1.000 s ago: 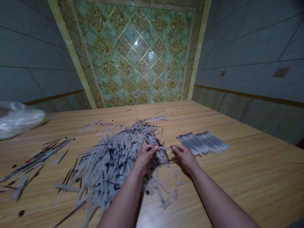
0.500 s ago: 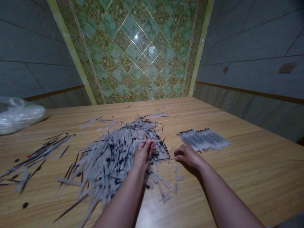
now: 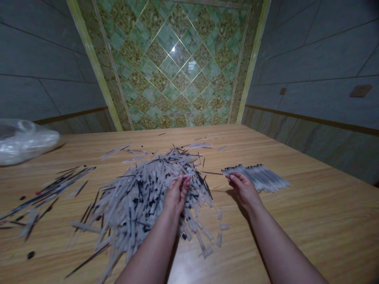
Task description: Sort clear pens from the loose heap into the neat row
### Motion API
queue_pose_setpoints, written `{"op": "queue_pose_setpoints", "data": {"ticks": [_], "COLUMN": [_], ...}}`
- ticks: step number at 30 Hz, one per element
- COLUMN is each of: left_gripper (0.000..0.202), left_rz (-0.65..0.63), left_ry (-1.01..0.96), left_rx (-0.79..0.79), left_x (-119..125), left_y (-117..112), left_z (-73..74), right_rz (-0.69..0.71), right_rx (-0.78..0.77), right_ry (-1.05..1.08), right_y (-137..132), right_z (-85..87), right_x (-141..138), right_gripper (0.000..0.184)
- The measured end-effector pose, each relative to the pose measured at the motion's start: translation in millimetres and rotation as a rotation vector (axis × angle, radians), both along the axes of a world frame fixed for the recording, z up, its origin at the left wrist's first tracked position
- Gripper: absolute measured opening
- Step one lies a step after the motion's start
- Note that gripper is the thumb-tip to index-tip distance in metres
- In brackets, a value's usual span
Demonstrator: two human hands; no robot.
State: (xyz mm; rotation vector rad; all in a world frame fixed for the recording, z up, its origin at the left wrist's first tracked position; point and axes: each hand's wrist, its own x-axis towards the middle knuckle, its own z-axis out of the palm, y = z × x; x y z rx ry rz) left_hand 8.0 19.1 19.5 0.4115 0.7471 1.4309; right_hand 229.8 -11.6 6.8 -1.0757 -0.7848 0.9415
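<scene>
The right and near-right surface (image 3: 319, 225) lies bare. The pile (image 3: 139, 197) fills the middle, caps (image 3: 217, 236) littering its near edge. A bare strip runs between pile and row (image 3: 260, 177). Refills (image 3: 50, 191) clutter the left, a bag (image 3: 26, 140) the far left. Far of the pile, only strays

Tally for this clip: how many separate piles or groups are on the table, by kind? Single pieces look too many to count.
Loose heap of clear tubes: 1
Neat row of pens: 1
Scatter of black refills: 1
Cluster of short caps: 1
Plastic bag: 1
Total: 5
The left hand pinches one clear tube, the right hand one black refill.
</scene>
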Motion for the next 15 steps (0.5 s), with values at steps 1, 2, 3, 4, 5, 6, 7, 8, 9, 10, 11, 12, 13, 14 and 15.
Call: {"op": "queue_pose_setpoints", "data": {"ticks": [1,2,3,4,5,6,7,8,9,10,11,12,13,14,15], "left_gripper": [0.001,0.001,0.001,0.001,0.001,0.002,0.002,0.003,0.004,0.004,0.005,0.005,0.005,0.005,0.004], "left_rz": [0.0,-0.001,-0.002,-0.004,-0.008,-0.013,-0.02,-0.031,-0.04,-0.049,-0.057,-0.061,-0.064,-0.066,-0.072], "left_ry": [-0.003,-0.006,-0.008,-0.009,-0.01,-0.01,-0.01,-0.009,-0.01,-0.011,-0.012,-0.014,-0.015,-0.014,-0.011], "left_rx": [0.0,0.001,0.0,-0.001,-0.001,-0.003,-0.007,-0.012,-0.014,-0.013,-0.009,-0.002,0.006,0.012,0.013], "left_x": [-0.5,-0.8,-1.0,-1.0,-0.7,-0.3,0.2,0.7,1.2,1.6,1.8,2.0,2.0,2.0,2.1], "left_y": [0.2,0.5,0.8,1.1,1.3,1.4,1.4,1.2,1.0,0.6,0.2,-0.3,-0.7,-1.2,-1.8], "left_z": [-0.4,-0.9,-1.5,-2.0,-2.3,-2.5,-2.5,-2.3,-2.0,-1.5,-0.9,-0.3,0.3,0.9,1.5], "right_rz": [-0.019,-0.032,-0.037,-0.036,-0.032,-0.025,-0.016,-0.007,-0.002,0.005,0.008,0.01,0.01,0.01,0.01], "right_rx": [-0.001,-0.002,-0.003,-0.004,-0.005,-0.007,-0.009,-0.013,-0.015,-0.017,-0.018,-0.018,-0.017,-0.017,-0.018], "right_ry": [0.022,0.033,0.035,0.032,0.025,0.016,0.008,0.002,0.0,0.0,0.004,0.01,0.017,0.022,0.023], "right_y": [0.7,1.1,1.3,1.1,0.8,0.3,-0.2,-0.7,-1.1,-1.5,-1.7,-1.8,-1.9,-1.8,-1.8], "right_z": [-0.3,-0.6,-0.7,-0.6,-0.1,0.5,1.4,2.3,3.1,3.8,4.3,4.5,4.5,4.4,4.2], "right_x": [1.3,2.1,2.5,2.4,1.9,1.1,0.1,-1.0,-2.2,-3.2,-4.2,-5.0,-5.5,-5.8,-5.9], "right_gripper": [0.029,0.029,0.028,0.028,0.027,0.026,0.026,0.026,0.026,0.026,0.026,0.026,0.027,0.027,0.028]}}
